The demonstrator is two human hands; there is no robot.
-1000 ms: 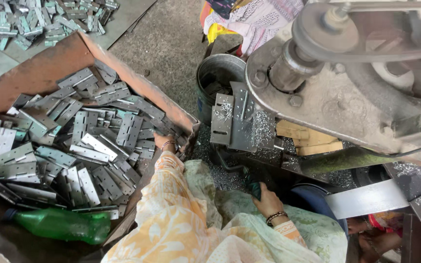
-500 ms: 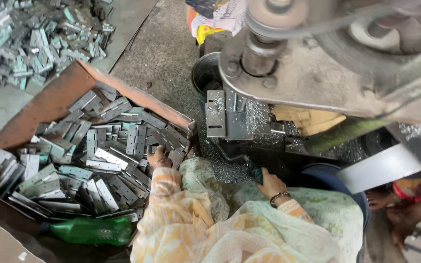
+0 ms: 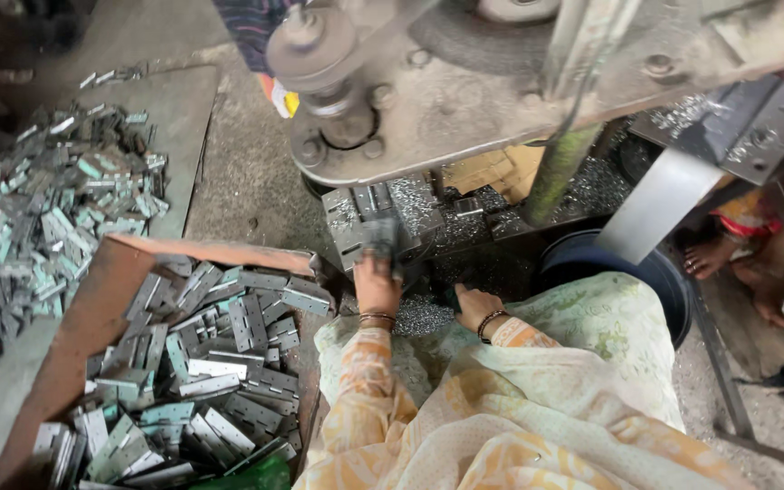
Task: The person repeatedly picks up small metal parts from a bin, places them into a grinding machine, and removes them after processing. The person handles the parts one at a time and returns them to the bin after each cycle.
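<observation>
My left hand reaches forward to the press die block and grips a grey metal hinge plate, which is blurred by motion. My right hand lies just to the right, fingers curled down on the bed of silvery metal shavings. Whether it holds anything is hidden. Both wrists wear bangles, and the sleeves are pale orange print. A brown cardboard box full of several loose hinge plates sits at my left, close to the left arm.
The grey press machine overhangs the die, with a green-stained rod coming down. A big heap of hinge plates lies on the floor at left. A dark round tub and another person's foot are at right. A green bottle lies by the box.
My left hand has left the box rim and moved forward to the die block with a hinge plate. The right hand stayed on the shavings. The view shifted.
</observation>
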